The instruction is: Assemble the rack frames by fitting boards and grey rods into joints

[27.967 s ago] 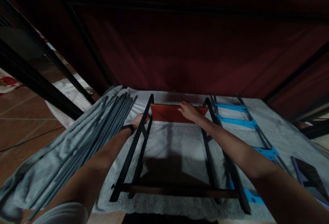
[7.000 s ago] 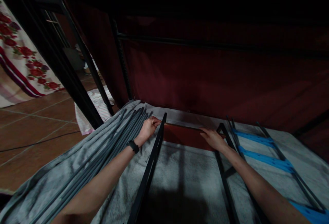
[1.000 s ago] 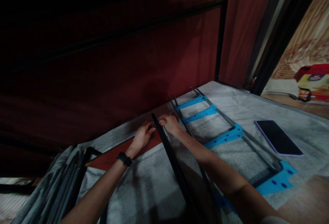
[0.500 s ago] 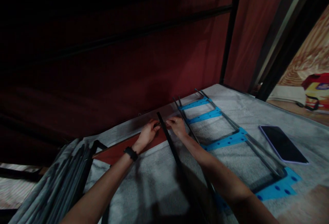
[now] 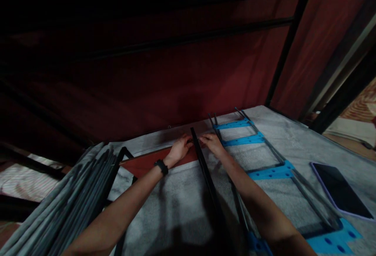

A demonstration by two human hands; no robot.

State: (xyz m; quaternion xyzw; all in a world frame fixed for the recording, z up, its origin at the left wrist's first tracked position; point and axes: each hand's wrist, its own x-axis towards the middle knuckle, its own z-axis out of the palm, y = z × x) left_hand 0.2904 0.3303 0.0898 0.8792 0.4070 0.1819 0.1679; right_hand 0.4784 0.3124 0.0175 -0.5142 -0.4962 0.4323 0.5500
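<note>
Black frame (image 5: pixel 208 177) stood on the grey cloth (image 5: pixel 289 134), between the bundled grey rods (image 5: pixel 79 197) and the blue-slatted rack (image 5: pixel 270 173) — red-brown panel (image 5: pixel 143 166) across its far end. Left hand (image 5: pixel 179 149), dark wristband (image 5: pixel 161 167) at its wrist, curled its fingers at the left side of the frame's right bar; right hand (image 5: pixel 214 144) bent its fingers at the other side. Couldn't tell if either gripped anything — fingertips too dim. Phone (image 5: pixel 340 189) lay right of the rack.
</note>
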